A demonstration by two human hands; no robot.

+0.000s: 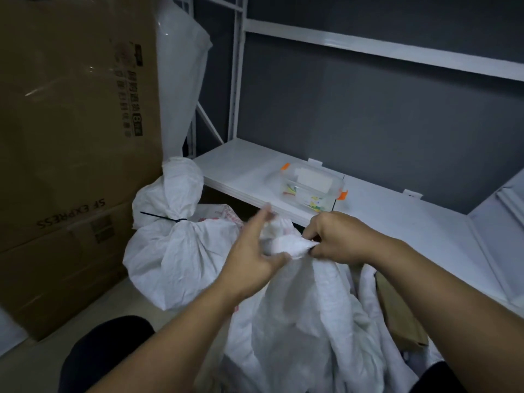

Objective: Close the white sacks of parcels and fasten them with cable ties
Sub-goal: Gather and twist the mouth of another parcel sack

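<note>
The white sack stands at 6 o'clock, with a tied sack at 9. The white sack's gathered neck runs 9-to-3 between the hands. The right hand pinches its 3 o'clock end, and the left hand, fingers loosely straight, touches the 9 o'clock end.

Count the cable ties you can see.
1: a black cable tie around the neck of the tied sack on the left, by the cardboard boxes. Others may be hidden.

A parcel storeroom: stacked courier cartons, white metal shelving, a tied sack.
</note>
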